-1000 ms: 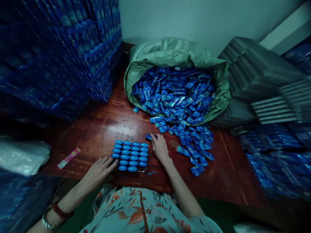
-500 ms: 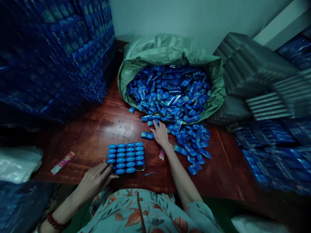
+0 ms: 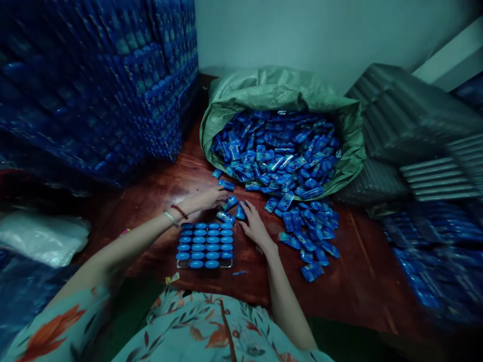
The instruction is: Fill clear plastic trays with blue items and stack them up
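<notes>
— How full is the clear tray point(image 3: 225, 263)?
— Blue oval pieces point(image 3: 213, 248) fill most; its two near corners look bare
— And the hands?
— Right hand point(image 3: 255, 226) pinches a blue packet point(image 3: 240, 211) beyond the tray; left hand point(image 3: 205, 199), can't tell; loose packets point(image 3: 312, 271) lie before the sack point(image 3: 260, 83)

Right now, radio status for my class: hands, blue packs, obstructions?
Left hand at loose blue packs, right hand at another pack; grips unclear. Tray nearer the body, both near corners unfilled. Spilled pile at right; nothing visibly blocking.
</notes>
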Demonstrator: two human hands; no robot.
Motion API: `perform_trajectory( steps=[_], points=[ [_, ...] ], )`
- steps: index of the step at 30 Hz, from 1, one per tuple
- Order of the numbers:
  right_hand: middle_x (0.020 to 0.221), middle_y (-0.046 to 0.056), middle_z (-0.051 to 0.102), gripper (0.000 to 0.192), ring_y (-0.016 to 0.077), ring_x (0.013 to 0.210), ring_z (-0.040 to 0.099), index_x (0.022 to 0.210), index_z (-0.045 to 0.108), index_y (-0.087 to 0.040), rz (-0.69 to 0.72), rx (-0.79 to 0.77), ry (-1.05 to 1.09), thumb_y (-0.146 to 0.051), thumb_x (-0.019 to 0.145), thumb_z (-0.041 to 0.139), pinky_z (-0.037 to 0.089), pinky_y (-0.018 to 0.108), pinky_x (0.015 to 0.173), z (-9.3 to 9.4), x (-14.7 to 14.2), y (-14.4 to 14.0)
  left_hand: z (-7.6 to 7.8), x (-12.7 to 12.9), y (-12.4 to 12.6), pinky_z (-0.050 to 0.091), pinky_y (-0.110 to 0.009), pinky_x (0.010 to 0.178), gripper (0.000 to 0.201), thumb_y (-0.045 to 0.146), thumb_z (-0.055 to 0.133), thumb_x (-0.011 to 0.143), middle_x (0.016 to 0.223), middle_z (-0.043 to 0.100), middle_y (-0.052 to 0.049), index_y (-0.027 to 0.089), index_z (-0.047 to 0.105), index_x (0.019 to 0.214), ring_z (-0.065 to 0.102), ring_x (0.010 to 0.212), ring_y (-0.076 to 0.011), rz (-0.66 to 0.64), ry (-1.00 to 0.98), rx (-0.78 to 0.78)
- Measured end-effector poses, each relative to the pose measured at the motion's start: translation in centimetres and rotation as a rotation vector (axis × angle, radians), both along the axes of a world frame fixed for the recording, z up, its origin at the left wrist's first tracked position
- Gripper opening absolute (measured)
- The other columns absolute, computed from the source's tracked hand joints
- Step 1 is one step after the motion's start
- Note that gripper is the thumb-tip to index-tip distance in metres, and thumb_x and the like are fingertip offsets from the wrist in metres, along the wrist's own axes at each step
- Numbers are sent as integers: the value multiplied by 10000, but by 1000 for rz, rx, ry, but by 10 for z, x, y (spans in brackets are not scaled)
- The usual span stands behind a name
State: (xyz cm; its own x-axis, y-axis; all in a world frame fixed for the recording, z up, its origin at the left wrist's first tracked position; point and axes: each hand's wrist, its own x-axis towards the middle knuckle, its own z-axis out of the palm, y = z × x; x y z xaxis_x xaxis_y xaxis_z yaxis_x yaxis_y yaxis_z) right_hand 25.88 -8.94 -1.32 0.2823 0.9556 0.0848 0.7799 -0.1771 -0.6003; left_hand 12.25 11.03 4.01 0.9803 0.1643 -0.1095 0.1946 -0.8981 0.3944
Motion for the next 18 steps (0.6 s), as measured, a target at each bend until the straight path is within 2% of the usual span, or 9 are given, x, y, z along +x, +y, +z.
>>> perform_trajectory(
  steps=[2,5,8,10,12,14,16,18],
  points=[
    [1495,136,254,583,236,1376,255,1441,280,-178,52,-74,-55,-225,881,436,296,421,1101,5,3,-2,-11,27,-2,441,-254,715,395,265,633,770,1119,548,-105,147,526,1131,570,878,-189,-9,66,-36],
    [1467,148,316,544,263,1334,321,1405,360,-159,67,-157,-194,-244,878,462,342,430,1064,13,5,4,-21,51,-8,416,-233,606,453,254,720,653,967,584,-75,132,529,1045,551,737,-170,-1,99,-72],
    [1411,173,390,510,282,1257,408,1365,419,-140,77,-213,-365,-280,878,482,397,417,1001,20,4,16,-24,57,-11,384,-220,555,404,185,726,595,786,584,-20,139,531,945,515,637,-148,7,97,-107],
    [1393,195,405,497,284,1214,444,1353,425,-123,81,-243,-460,-286,886,472,424,395,954,22,1,23,-23,52,-7,382,-217,559,398,174,717,595,773,584,-12,144,520,940,512,640,-145,35,65,-127],
    [1388,209,405,480,280,1161,476,1344,425,-117,80,-264,-529,-300,901,447,439,379,909,23,-2,26,-19,39,1,393,-216,582,368,206,676,663,817,596,-20,148,501,982,523,674,-144,84,11,-146],
    [1373,208,416,463,278,1114,493,1332,435,-122,69,-269,-574,-320,913,431,441,373,878,24,-5,24,-13,14,11,405,-218,613,317,252,596,760,848,600,-25,148,478,1035,534,706,-142,154,-48,-157],
    [1325,194,454,453,279,1085,495,1323,449,-146,57,-267,-596,-345,916,438,440,374,855,25,-8,16,-8,-22,18,413,-221,620,307,311,543,815,829,599,-18,145,477,1065,536,690,-136,264,-146,-193],
    [1255,173,494,443,281,1063,496,1322,458,-196,51,-275,-604,-383,922,437,442,380,825,26,-11,0,-2,-70,17,426,-224,618,350,380,549,819,804,606,-8,145,505,1075,538,656,-129,423,-301,-246]
  ],
)
